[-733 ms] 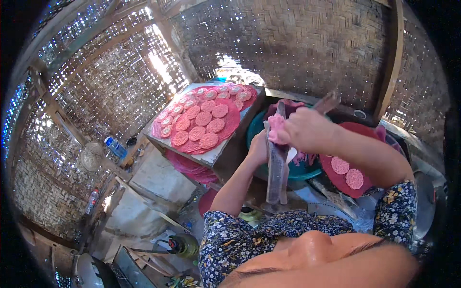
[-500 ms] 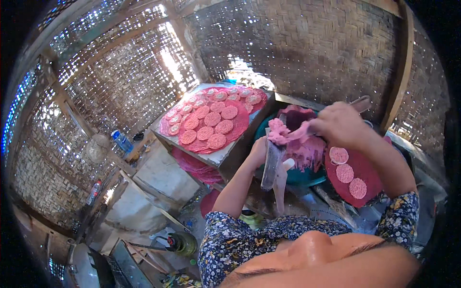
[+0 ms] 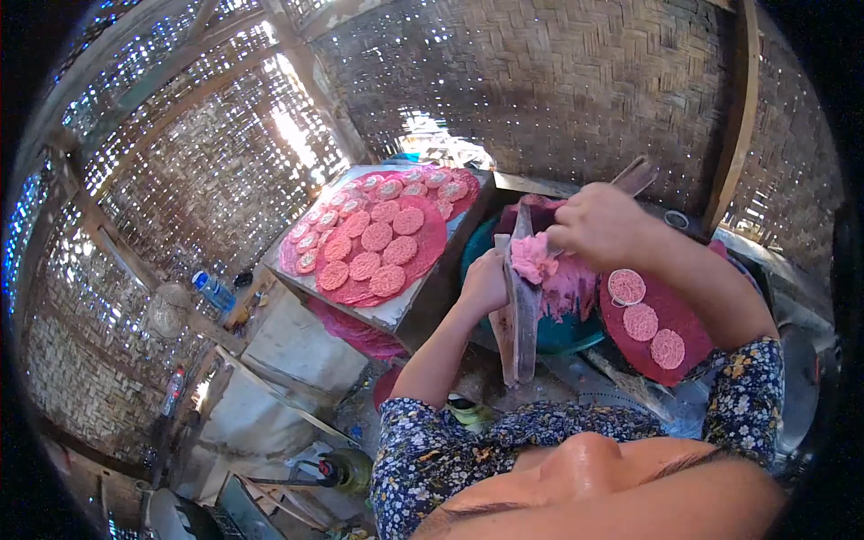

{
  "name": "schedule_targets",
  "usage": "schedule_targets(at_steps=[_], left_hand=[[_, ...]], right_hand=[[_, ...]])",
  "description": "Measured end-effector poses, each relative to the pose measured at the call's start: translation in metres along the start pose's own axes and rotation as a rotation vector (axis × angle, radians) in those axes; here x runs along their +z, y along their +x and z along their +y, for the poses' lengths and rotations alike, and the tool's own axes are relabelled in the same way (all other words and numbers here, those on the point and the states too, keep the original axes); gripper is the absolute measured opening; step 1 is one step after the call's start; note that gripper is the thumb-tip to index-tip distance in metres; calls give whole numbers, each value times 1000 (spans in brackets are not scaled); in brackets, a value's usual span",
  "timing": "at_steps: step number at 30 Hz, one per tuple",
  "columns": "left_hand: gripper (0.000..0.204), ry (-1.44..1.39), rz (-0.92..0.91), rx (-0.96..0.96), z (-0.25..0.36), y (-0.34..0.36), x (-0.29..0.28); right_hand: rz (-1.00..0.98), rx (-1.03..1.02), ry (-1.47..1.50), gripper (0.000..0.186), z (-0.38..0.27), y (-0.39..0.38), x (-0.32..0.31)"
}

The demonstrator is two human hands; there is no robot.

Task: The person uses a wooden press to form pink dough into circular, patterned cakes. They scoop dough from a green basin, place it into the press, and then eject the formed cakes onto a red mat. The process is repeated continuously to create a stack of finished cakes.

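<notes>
Head view. Your left hand (image 3: 486,286) is wrapped around the left side of a wooden tool (image 3: 525,333), which stands with its long pieces pointing toward you; the ends of the fingers are partly hidden. A lump of pink dough (image 3: 533,259) sits on the tool's right side, just beside that hand. Your right hand (image 3: 598,225) comes in from the right, its fingers bent, close together and touching the lump; whether they pinch any of it, you cannot tell from here.

Compared with half a second ago, your right hand is farther left: then it stood well apart from the tool, with a strand of dough stretched between; now the strand is gone and the dough is gathered in one lump. Your left hand keeps its hold.

Behind and right of the tool, more pink paste (image 3: 576,290) fills part of a teal basin (image 3: 576,340). To the right, three pink discs (image 3: 641,321) lie in a row on a red mat (image 3: 684,337), unchanged from half a second ago. At the left, a box (image 3: 436,301) bears further disc-covered mats (image 3: 434,238).
</notes>
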State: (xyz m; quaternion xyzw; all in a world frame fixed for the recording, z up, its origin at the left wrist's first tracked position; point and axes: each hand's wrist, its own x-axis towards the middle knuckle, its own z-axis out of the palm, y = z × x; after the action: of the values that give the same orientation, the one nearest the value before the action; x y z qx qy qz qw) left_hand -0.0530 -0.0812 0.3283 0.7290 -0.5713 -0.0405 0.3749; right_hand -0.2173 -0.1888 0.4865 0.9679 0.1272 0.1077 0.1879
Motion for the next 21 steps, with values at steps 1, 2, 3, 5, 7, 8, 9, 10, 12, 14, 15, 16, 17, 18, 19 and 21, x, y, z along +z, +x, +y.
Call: schedule_targets(at_steps=[1,2,3,5,7,8,9,10,12,14,15,16,17,18,19,21], left_hand=[[28,-14,-13,18,-7,6,7],[28,-43,-66,-3,-11,10,13],[28,-70,-120,-24,-13,14,18],[28,-87,-169,-19,-29,22,29],[29,-102,-171,6,-66,32,49],[29,-109,-167,-18,-89,32,53],[29,-148,-146,-76,-115,32,55],[29,-155,-215,-82,-85,31,36],[31,-575,-271,-205,-76,28,14],[32,-1066,-189,-321,-96,35,31],[33,-1126,-117,-331,-75,36,24],[34,-1185,-44,-337,-53,35,17],[33,-841,58,148,-57,49,21],[32,-651,71,371,-66,52,26],[30,-432,128,570,-77,44,13],[27,-452,41,537,-129,43,39]], right_hand=[[-11,-11,-20,15,-6,4,12],[-28,-18,-41,14,-7,5,22],[-13,-23,-40,13,-6,3,28],[28,-52,-41,10,-3,2,36],[45,-2,1,12,11,-3,38],[69,11,37,14,19,-1,42],[96,71,96,18,26,0,36],[100,187,121,22,35,-14,25],[127,362,127,24,49,-27,12],[160,424,148,26,54,-24,19],[162,471,159,27,56,-27,28],[111,472,190,27,55,-29,35],[58,475,221,27,53,-32,41],[10,468,254,27,52,-32,44],[21,433,323,29,50,-25,43],[-1,403,361,30,50,-24,37]])
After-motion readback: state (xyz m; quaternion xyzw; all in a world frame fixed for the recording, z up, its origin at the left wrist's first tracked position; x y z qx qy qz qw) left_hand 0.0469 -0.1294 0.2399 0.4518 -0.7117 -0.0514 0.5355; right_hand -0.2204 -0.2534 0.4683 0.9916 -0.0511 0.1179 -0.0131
